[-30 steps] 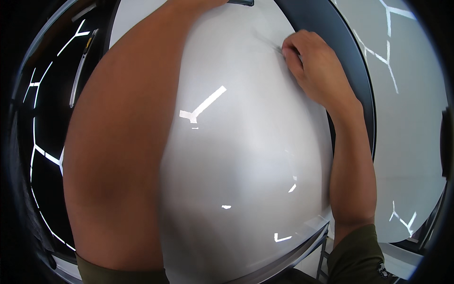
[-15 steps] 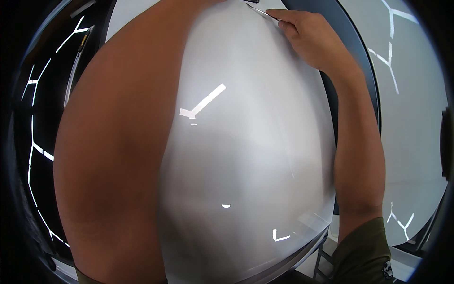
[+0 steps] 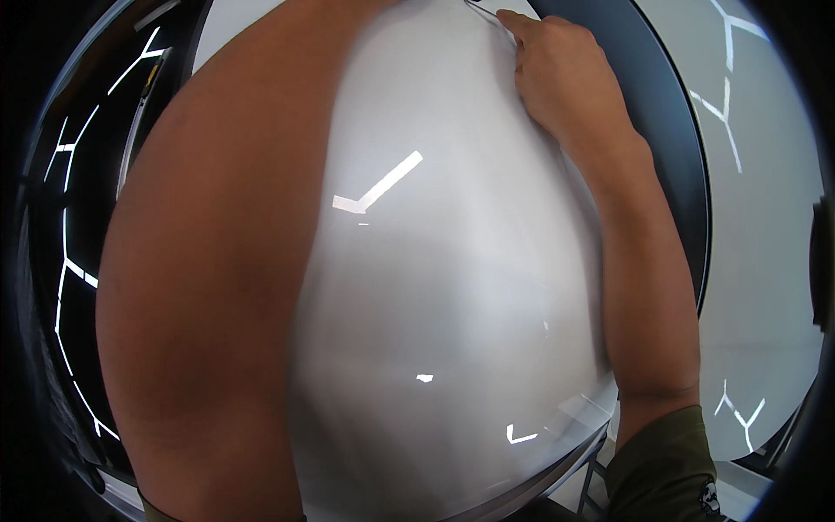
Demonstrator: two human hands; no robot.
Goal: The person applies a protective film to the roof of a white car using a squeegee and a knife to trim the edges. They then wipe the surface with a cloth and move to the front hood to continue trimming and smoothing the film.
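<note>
In the head view, a large glossy white panel (image 3: 452,287) is seen close under the camera, a dark rim (image 3: 670,174) curving along its right edge. The right hand (image 3: 565,78) is closed near the top edge, fingers pinched on what appears to be a thin film edge or small dark tab (image 3: 480,7) — too small to tell. The left forearm (image 3: 217,287) lies across the panel; its hand is out of view. A slipped pinch could be risked — the surface looks slick.
</note>
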